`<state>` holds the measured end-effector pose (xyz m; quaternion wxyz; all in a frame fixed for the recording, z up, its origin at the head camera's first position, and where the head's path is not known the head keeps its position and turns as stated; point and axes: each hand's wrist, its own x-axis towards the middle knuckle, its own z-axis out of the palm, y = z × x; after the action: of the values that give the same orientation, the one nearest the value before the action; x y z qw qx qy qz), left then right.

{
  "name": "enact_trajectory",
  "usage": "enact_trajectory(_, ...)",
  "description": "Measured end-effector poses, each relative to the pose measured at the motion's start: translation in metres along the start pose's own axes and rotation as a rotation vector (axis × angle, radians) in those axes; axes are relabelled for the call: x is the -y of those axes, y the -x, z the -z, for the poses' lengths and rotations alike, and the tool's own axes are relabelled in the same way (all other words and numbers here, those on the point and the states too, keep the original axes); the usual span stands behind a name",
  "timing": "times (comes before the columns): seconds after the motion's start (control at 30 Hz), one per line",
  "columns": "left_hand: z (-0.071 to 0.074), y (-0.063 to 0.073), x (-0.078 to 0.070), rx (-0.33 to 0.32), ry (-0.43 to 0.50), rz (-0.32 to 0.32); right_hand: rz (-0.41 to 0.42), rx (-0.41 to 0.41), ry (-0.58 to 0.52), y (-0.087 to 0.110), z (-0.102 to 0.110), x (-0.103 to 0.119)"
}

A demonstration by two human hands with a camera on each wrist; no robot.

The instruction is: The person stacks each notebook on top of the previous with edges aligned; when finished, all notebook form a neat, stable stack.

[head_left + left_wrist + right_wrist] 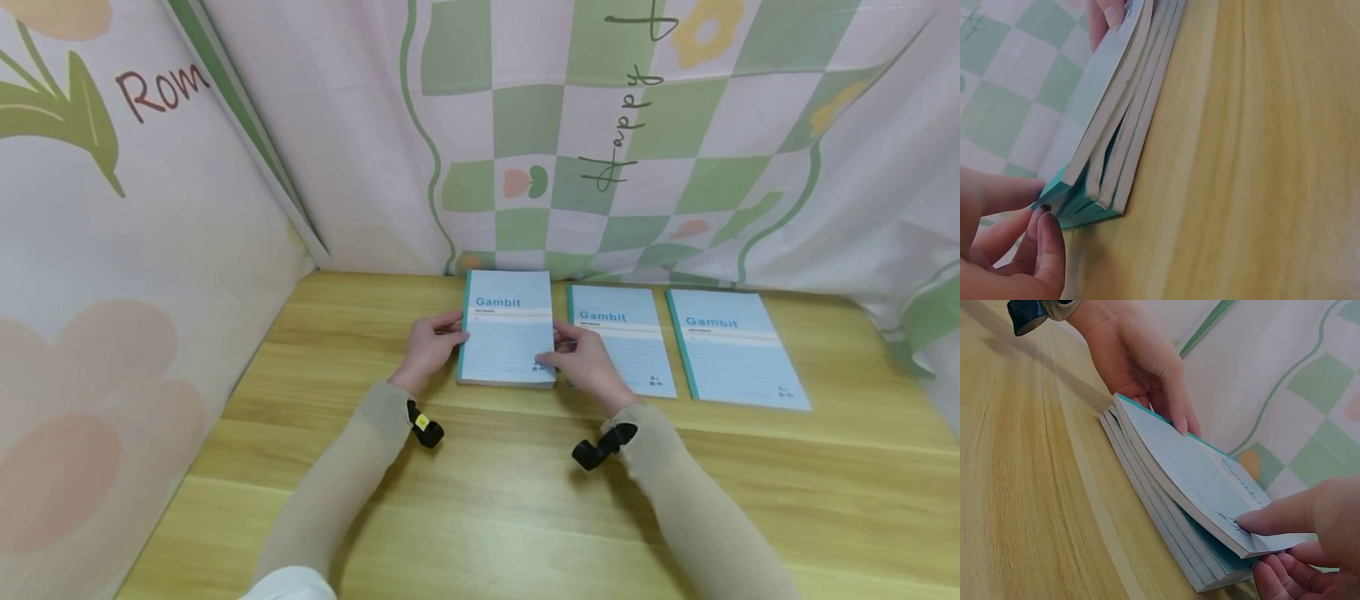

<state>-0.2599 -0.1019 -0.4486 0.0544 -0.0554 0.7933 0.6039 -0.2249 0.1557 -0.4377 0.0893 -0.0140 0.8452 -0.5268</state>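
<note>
A stack of light blue notebooks with teal spines stands at the back of the table, its top notebook (508, 333) marked "Gambit". My left hand (429, 348) pinches the top notebook at its spine, thumb at the upper edge and fingers curled below. Across from it, my right hand (588, 362) grips the opposite edge, thumb on the cover and fingers underneath. In the right wrist view, this corner of the top notebook (1191, 469) is lifted off the lower notebooks (1154, 509). Narrow gaps part the notebooks (1113, 156) in the left wrist view.
Two like notebooks lie flat to the right: a nearer one (626, 350), partly behind my right hand, and a farther one (738, 354). Patterned curtains (525, 125) hang along the wooden table's (480, 500) back edge and left side. Each wrist wears a black camera band.
</note>
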Motion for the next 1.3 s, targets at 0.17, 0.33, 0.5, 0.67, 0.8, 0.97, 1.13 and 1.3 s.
enact_trajectory(0.17,-0.0003,-0.0029,0.0056,0.001,-0.015,0.003,0.003,-0.004,0.028,-0.0029,-0.0018,-0.0019)
enact_trajectory(0.33,-0.0013,-0.0030,0.0058,0.003,-0.028,0.008,0.000,-0.004,0.040,-0.0045,-0.0024,-0.0032)
enact_trajectory(0.5,-0.0028,-0.0037,0.0060,-0.002,-0.048,0.001,0.001,0.003,0.058,-0.0062,-0.0016,-0.0045)
enact_trajectory(0.67,-0.0044,-0.0030,0.0050,-0.010,-0.056,-0.004,-0.016,0.010,0.070,-0.0075,-0.0009,-0.0059)
enact_trajectory(0.8,-0.0050,-0.0024,0.0043,-0.011,-0.060,-0.009,-0.044,0.016,0.061,-0.0082,-0.0010,-0.0063)
enact_trajectory(0.97,-0.0051,-0.0017,0.0044,-0.010,-0.059,-0.002,-0.060,0.023,0.056,-0.0078,-0.0010,-0.0071)
enact_trajectory(1.13,-0.0052,-0.0027,0.0055,-0.018,-0.060,-0.008,-0.049,0.030,0.069,-0.0077,-0.0008,-0.0076)
enact_trajectory(1.3,-0.0055,-0.0025,0.0057,-0.023,-0.061,-0.012,-0.043,0.035,0.078,-0.0070,-0.0004,-0.0057)
